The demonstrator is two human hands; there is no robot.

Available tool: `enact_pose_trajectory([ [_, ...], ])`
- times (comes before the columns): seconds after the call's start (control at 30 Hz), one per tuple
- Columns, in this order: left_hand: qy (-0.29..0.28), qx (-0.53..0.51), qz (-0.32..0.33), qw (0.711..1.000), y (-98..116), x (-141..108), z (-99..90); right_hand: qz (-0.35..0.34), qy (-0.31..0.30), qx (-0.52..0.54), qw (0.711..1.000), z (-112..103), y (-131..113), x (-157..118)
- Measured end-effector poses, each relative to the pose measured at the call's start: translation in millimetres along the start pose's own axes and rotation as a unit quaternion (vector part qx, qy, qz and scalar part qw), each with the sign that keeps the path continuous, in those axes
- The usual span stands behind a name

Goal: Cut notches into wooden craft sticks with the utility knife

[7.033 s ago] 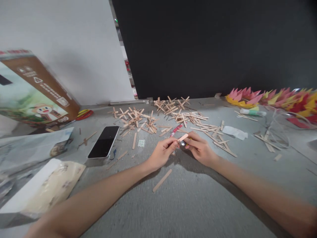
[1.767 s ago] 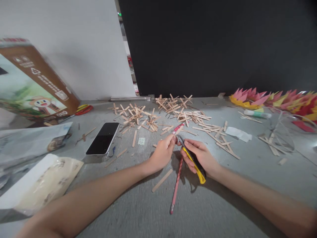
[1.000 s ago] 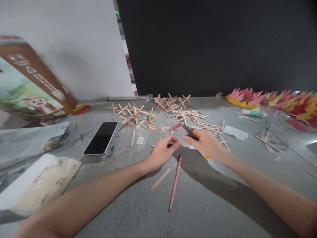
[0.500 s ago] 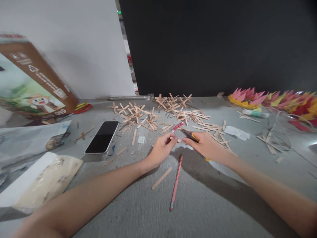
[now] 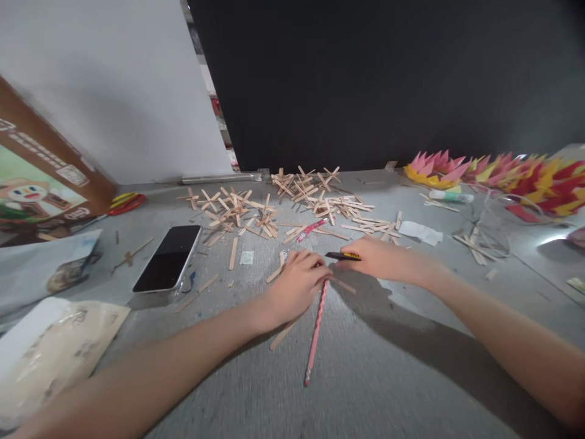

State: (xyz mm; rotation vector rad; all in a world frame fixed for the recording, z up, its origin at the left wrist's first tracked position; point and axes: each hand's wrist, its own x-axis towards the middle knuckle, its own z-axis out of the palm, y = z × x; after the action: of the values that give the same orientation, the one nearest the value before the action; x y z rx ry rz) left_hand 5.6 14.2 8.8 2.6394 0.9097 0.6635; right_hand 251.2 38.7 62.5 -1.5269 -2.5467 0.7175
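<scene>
My left hand (image 5: 296, 285) rests on the grey table, palm down with curled fingers. Its fingertips press on a wooden craft stick (image 5: 345, 285) whose end sticks out to the right. Just right of it, my right hand (image 5: 372, 259) is closed round a black and yellow utility knife (image 5: 343, 256), blade pointing left. A pink pencil (image 5: 315, 341) lies below the left fingertips, eraser toward me. Under the left wrist another craft stick (image 5: 282, 336) is partly covered. A red strip in clear wrap (image 5: 313, 228) lies beyond the hands.
Piles of crossed craft sticks (image 5: 237, 210) spread along the back. At left are a phone (image 5: 168, 259), a plastic packet (image 5: 64, 353) and a brown box (image 5: 50, 158). Pink and yellow paper crowns (image 5: 436, 171), a glue stick (image 5: 451, 196) and a cable (image 5: 479, 225) lie at right.
My left hand has turned palm down and lowered onto the table by the pencil. The knife in my right hand now lies more level. The view has shifted slightly right.
</scene>
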Motion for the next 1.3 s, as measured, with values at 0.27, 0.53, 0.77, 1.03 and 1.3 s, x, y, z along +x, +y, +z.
enact_pose_trajectory([
  [0.27, 0.013, -0.041, 0.000, 0.999, -2, -1, -0.2, 0.000, -0.018, -0.012, 1.000, -38, 1, -25],
  [0.53, 0.010, -0.071, -0.012, 0.997, -4, 0, 0.5, -0.031, -0.067, -0.044, 0.996, -25, -26, -32],
  [0.77, 0.009, -0.058, -0.030, 0.998, -2, 1, -1.7, -0.032, -0.066, -0.072, 0.995, -17, -18, -29],
  [1.03, -0.003, -0.052, -0.035, 0.998, 1, 2, -4.9, -0.016, -0.118, -0.128, 0.985, -28, -25, -31],
  [1.3, 0.000, -0.043, -0.029, 0.999, 0, 1, -2.9, -0.004, -0.131, -0.131, 0.983, -24, -25, -29],
])
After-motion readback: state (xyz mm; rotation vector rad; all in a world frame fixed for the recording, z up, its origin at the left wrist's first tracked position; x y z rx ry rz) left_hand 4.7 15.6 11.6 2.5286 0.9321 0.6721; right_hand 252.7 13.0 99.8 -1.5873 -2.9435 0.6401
